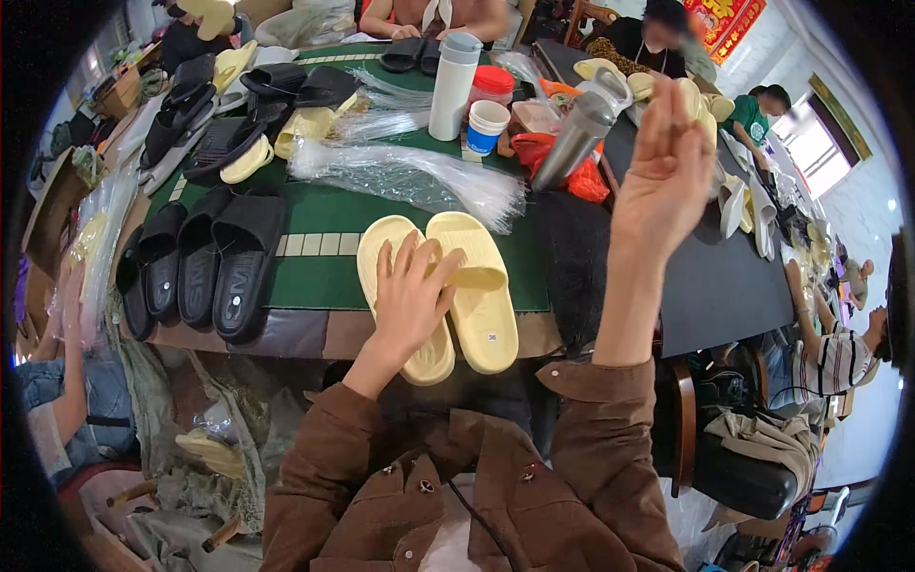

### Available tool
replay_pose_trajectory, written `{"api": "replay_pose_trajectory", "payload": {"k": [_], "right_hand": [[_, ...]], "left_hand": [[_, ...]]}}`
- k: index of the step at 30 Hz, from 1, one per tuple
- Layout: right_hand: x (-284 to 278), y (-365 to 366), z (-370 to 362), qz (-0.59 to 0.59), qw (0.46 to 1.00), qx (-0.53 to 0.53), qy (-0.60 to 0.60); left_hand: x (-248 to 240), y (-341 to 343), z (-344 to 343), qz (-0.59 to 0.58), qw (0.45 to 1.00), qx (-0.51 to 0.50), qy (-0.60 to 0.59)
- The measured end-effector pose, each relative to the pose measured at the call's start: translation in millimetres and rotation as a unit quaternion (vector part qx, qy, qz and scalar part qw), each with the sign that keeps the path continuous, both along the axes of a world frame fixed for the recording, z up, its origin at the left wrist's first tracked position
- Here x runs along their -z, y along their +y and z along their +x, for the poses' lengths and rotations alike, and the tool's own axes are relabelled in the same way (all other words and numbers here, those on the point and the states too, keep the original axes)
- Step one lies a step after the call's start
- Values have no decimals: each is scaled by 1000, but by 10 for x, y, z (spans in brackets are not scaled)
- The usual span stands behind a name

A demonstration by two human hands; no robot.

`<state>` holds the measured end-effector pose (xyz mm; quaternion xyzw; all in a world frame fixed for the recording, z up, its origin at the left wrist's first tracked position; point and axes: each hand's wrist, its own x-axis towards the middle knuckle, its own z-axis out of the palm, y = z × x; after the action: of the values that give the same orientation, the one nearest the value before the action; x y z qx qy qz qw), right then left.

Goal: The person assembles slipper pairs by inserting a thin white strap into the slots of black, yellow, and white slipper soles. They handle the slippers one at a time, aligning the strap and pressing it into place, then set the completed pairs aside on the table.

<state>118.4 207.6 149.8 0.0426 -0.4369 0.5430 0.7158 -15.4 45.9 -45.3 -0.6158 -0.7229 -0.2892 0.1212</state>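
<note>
A pair of pale yellow slide slippers, one left (386,234) and one right (484,329), lies side by side at the table's near edge, toes pointing away from me. My left hand (412,291) rests with spread fingers on the left slipper, covering much of its strap; the fingertips reach toward the right slipper. Raised above the right part of the table, my right hand (662,176) has its fingers stretched upward and nothing visible in it. Behind its fingertips are more pale yellow slippers (701,105), partly hidden.
Black slides (248,253) stand at the left, with more footwear piled behind. Clear plastic strips (410,176) lie beyond the pair. A white tumbler (456,86), a paper cup (487,127) and a steel flask (575,143) stand further back. Other people sit around the table.
</note>
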Motion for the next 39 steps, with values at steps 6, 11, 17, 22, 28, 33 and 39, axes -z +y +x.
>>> {"api": "replay_pose_trajectory", "payload": {"k": [6,11,17,22,28,33,39], "right_hand": [[1555,267,-141,-218,950,20,-221],[2292,258,-140,-67,862,162,-476],[2324,291,-205,-40,818,196,-540],[2262,313,-322,-105,801,149,-570],[2321,363,-354,-118,832,137,-524],[2323,352,-320,-117,867,90,-476],[2280,292,-330,-123,892,51,-431]], "left_hand": [[-16,30,37,25,1000,8,-4],[-32,17,38,27,1000,7,-2],[-17,18,42,20,1000,2,6],[-27,9,75,8,1000,-7,4],[-48,9,100,5,1000,-6,5],[-74,-24,174,2,1000,-3,2],[-58,-39,170,13,1000,-2,9]]}}
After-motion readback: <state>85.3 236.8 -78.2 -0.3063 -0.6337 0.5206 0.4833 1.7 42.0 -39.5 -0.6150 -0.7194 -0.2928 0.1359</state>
